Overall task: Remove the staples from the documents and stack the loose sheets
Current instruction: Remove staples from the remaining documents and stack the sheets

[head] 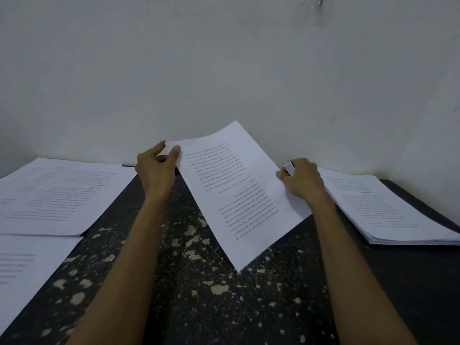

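Just above the middle of the tabletop [199,307], a printed sheet [234,195] is held up at a slant, its far edge raised toward the wall [224,58] and its near corner pointing down at the dark, speckled surface. The lines of print run upside down to the viewer and are too blurred to read. Whether this is one page or several together cannot be told, nor whether the near corner touches the tabletop.

The left grip [156,168] pinches the far left corner of the sheet between thumb and fingers, and that corner bends a little over the fingertips. The right grip [302,180] is curled at the sheet's right edge, thumb on the paper, so the sheet spans the gap between both hands. A small pale object [289,168] pokes out among the right fingers; what it is cannot be made out. No staple is clear at this size.

Just beyond the right grip, a thick stack [388,212] of printed pages lies flat, its near right corner cut off by the frame. Well apart on the left lie flat papers [57,195], and a nearer page [25,270] is cut off at the left edge. Both bare forearms reach in from the bottom.
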